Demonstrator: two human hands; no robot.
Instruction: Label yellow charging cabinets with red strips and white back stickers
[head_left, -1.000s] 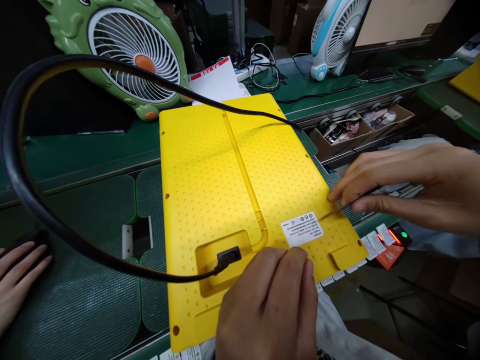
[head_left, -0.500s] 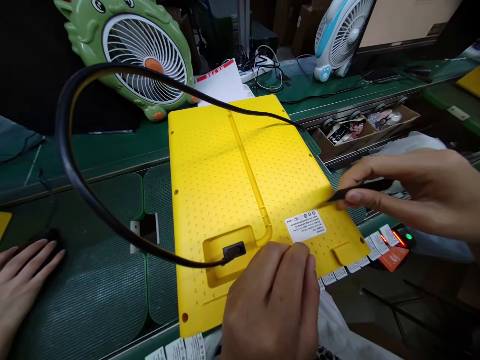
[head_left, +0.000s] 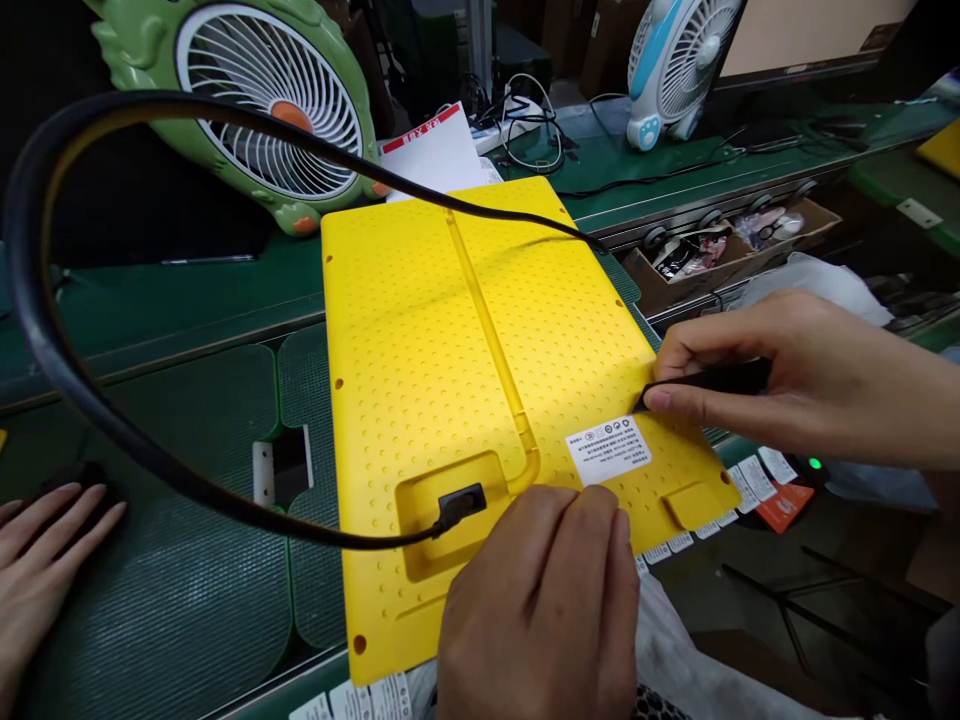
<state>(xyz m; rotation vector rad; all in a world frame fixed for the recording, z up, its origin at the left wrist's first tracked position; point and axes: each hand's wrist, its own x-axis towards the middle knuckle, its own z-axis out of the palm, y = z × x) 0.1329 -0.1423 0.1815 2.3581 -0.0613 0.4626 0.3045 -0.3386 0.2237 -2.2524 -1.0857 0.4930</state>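
Note:
A yellow dimpled plastic panel [head_left: 450,330] lies in front of me, a white printed label [head_left: 607,450] stuck near its front right. My left hand [head_left: 544,600] is closed at the panel's near edge, fingers bent over it; the thumb is hidden. Between the thumb and fingers of my right hand [head_left: 750,375] are black tweezers [head_left: 705,382], pinched, with their tip at the label's upper right corner. A black cable [head_left: 225,500] is plugged into a socket in the panel's recess and loops up to the left.
A co-worker's hand [head_left: 52,560] rests on a black mouse at the left. Behind the panel stand a green fan [head_left: 337,130] and a blue-white fan [head_left: 641,90]. Printed labels [head_left: 757,475] line the bench's front edge. A cardboard box [head_left: 814,225] holds small items.
My right hand has moved left, bringing the tweezers' tip to the label's corner. The cable loop appears farther left and larger. My left hand stays at the panel's edge.

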